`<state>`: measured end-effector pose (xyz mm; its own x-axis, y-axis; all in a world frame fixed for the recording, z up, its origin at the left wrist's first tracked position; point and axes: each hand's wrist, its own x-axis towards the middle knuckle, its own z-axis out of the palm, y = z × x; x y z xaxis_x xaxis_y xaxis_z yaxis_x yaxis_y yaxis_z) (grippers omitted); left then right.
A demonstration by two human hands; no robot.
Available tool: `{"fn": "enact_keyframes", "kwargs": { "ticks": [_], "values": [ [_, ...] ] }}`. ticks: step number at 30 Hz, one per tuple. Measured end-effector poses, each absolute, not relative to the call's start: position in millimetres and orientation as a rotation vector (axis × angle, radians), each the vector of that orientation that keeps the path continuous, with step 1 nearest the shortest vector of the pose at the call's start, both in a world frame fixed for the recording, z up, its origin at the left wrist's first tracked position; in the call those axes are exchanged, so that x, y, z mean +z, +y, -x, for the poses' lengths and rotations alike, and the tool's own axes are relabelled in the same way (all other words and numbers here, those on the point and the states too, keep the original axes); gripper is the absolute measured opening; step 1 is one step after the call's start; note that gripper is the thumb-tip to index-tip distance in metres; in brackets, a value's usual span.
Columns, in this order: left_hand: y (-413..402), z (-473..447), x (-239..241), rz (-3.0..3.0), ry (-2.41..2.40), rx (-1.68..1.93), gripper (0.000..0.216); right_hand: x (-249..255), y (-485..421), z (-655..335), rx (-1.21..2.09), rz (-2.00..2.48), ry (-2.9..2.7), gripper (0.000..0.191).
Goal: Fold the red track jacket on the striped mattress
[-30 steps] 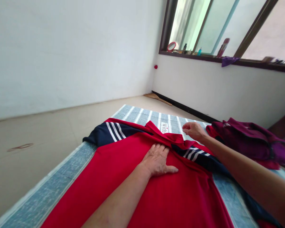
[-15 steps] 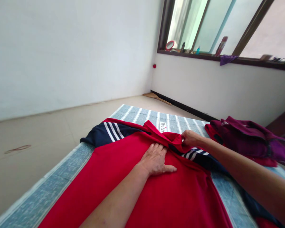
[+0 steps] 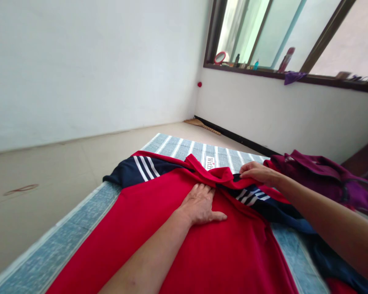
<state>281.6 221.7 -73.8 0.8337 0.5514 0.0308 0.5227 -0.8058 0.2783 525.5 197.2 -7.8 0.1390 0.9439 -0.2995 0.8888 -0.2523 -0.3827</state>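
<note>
A red jacket (image 3: 153,228) with navy shoulders and white stripes lies spread on a blue-and-white striped cloth (image 3: 79,237). My left hand (image 3: 199,206) rests flat on the red fabric just below the collar, thumb spread to the right. Beyond it, the red collar (image 3: 213,173) is bunched and folded. At the right shoulder my right hand (image 3: 257,172) pinches the edge of the jacket, fingers closed. The left sleeve hangs partly over the cloth's edge; the right sleeve runs under my right forearm.
Folded purple and red clothes (image 3: 322,175) are piled at the right. A window sill (image 3: 263,72) holds a mirror, bottles and a purple cloth (image 3: 294,76). A thin looped cord (image 3: 21,189) and a straw-coloured broom-like object (image 3: 202,125) lie on the floor.
My right hand has moved slightly right, from the collar along the shoulder, drawing the fabric with it. The collar sits flatter. My left hand stays nearly in place.
</note>
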Motion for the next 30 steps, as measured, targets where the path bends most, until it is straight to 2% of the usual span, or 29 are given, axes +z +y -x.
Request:
{"fn": "enact_keyframes", "kwargs": {
  "ticks": [5,16,19,21,26,30],
  "values": [
    [224.2,-281.9,-78.7,-2.756,0.827,0.136,0.097,-6.6,200.8,-548.5,0.576,2.399,-1.739,0.025],
    [224.1,-281.4,-79.8,-2.737,0.829,0.098,0.094,-7.3,226.4,-530.5,-0.065,2.604,-1.829,0.021],
    [223.7,-281.7,-79.4,-2.728,0.825,0.093,0.095,-7.8,212.4,-514.5,-0.244,2.612,-1.885,0.026],
    [223.4,-281.8,-78.6,-2.725,0.826,0.085,0.095,-11.2,198.4,-503.6,-0.262,2.621,-1.954,0.031],
    [223.7,-281.9,-79.5,-2.724,0.836,0.089,0.096,-29.3,170.5,-490.5,-0.094,2.676,-2.119,0.018],
    [225.1,-282.1,-82.2,-2.722,0.82,0.094,0.096,-38.3,163.3,-495.9,-0.036,2.685,-2.141,0.02]
  ]
}}
